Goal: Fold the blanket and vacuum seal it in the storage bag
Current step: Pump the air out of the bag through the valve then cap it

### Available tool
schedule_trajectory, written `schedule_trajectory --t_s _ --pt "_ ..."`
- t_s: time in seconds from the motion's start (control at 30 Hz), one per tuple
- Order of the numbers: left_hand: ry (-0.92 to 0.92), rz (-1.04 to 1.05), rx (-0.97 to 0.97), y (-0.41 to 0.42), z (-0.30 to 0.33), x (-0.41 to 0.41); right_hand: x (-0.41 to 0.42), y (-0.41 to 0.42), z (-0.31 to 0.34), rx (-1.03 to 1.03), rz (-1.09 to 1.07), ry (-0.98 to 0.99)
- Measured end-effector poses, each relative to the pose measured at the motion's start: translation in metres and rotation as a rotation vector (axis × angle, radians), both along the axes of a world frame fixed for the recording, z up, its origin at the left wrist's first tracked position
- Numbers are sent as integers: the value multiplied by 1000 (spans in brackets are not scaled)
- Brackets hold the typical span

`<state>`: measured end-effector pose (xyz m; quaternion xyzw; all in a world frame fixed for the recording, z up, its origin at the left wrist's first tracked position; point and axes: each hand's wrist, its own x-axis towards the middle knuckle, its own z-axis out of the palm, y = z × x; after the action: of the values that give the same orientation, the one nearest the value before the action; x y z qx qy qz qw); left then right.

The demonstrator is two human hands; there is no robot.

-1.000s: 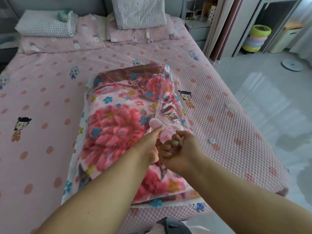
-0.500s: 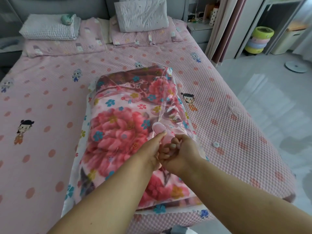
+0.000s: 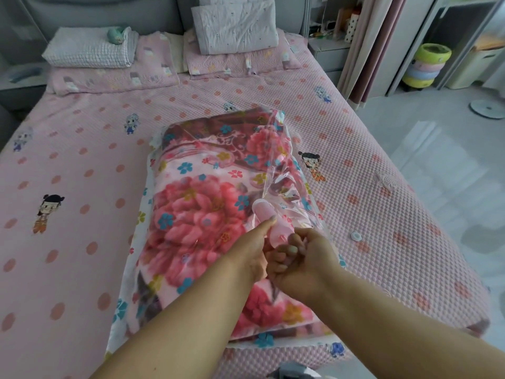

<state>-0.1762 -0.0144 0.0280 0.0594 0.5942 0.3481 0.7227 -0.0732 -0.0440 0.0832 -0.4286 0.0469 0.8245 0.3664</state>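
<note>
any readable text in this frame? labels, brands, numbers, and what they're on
None readable.
Storage bag: clear plastic over the floral blanket, no print legible.
Pink device held by the left hand and right hand: no marking visible.
Bedspread: cartoon figures and dots only, no words.
Shelf items beside the bed: too small and blurred to read.

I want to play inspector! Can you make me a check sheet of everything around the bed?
Surface: pink bed, dotted cover.
Job's things: blanket folded inside clear bag; pink pump at the bag.
Clutter: small white cap on bed; pillows at the head.
Grippers: left hand and right hand both grip the pump.
Cables: nothing seen.
Surroundings: curtain, stacked rings, tiled floor.
</note>
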Motion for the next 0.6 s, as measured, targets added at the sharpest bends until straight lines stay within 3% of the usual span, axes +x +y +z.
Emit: schedule_trajectory --t_s 0.13,0.33,0.47,0.6 --pt "-4 123 49 2 -3 -2 15 -21 19 -6 1 54" --pt "-48 26 -17 1 1 -2 -17 17 -8 -17 -43 -79" --pt "-31 47 43 -3 2 -2 5 -13 8 15 13 43" --pt "-29 93 51 -5 -3 -5 10 -29 12 -4 -8 38"
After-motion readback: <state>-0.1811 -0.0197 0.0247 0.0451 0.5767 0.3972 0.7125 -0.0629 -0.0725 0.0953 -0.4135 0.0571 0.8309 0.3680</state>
